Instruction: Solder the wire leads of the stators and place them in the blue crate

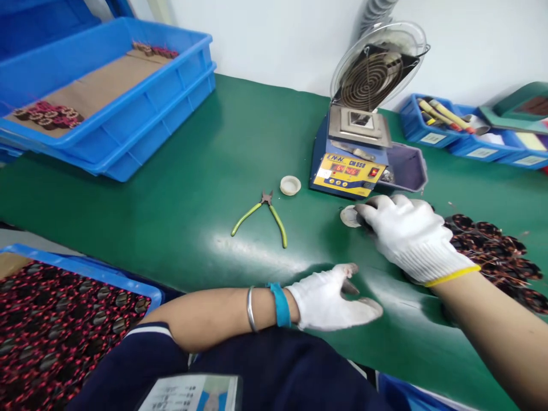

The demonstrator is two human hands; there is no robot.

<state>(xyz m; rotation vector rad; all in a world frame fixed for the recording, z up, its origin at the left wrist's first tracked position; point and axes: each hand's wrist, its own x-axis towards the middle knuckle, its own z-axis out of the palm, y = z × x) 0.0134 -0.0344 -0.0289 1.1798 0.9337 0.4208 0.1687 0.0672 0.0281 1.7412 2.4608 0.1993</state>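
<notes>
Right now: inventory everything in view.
Table: one, green, centre
Crates: 2+, blue, upper left
Crate coils: many, pinkish, inside
Tray: one, blue, lower left
Tray coils: many, reddish, inside
Pliers: one, green, centre
Machine: one, blue-yellow, upper right
Grille: one, dark, above machine
Hose: one, grey, top
Cups: two, whitish, near machine
Side tray: one, purple, beside machine
Bins: 3+, blue, far right
Case: one, green, far right
Bench coils: many, dark, right
Badge: one, whitish, bottom
Wristband: one, teal, left wrist
Bangle: one, silver, likewise
Left hand: one, white glove, front
Right hand: one, white glove, at cup
</notes>
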